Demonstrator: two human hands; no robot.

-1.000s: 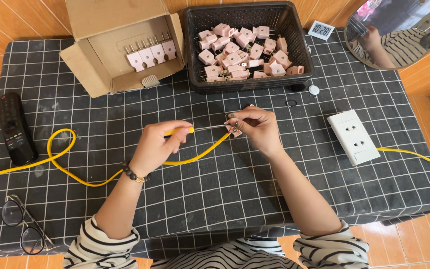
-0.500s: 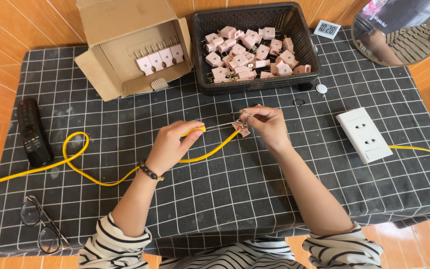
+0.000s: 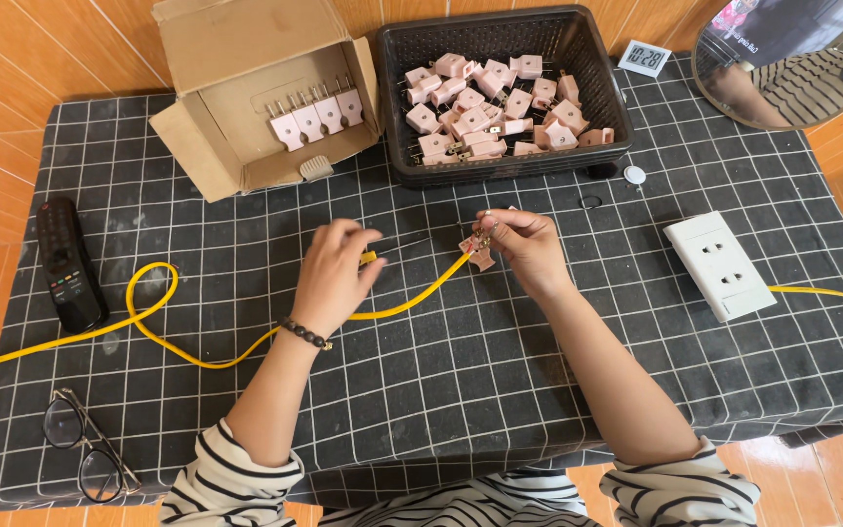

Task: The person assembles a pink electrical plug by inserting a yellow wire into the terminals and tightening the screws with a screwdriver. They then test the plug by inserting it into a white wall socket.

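- A black remote [image 3: 66, 263] lay at the far left of the checked tablecloth [image 3: 500, 390], with a pair of glasses [image 3: 85, 457] near the front edge below it.
- A yellow cable [image 3: 178, 337] made a loop beside the remote and ran right across the cloth.
- An open cardboard box [image 3: 246, 98] stood at the back, with a row of pink plugs [image 3: 316, 115] inside it.
- The left hand [image 3: 336, 273] was curled over a screwdriver [image 3: 382, 252] with a yellow handle, fingers closed on it, its thin shaft pointing right.
- A black basket [image 3: 500, 166] behind the hands was filled with a heap of loose pink plugs.
- The right hand [image 3: 524, 246] pinched a pink plug [image 3: 480, 249] between thumb and fingertips, held just above the cloth; the yellow cable's end met this plug.
- A white socket block [image 3: 719, 265] lay well apart to the right, with its own yellow cord [image 3: 831, 295] leading off the edge.
- A round mirror [image 3: 792, 59] stood at the back right corner.
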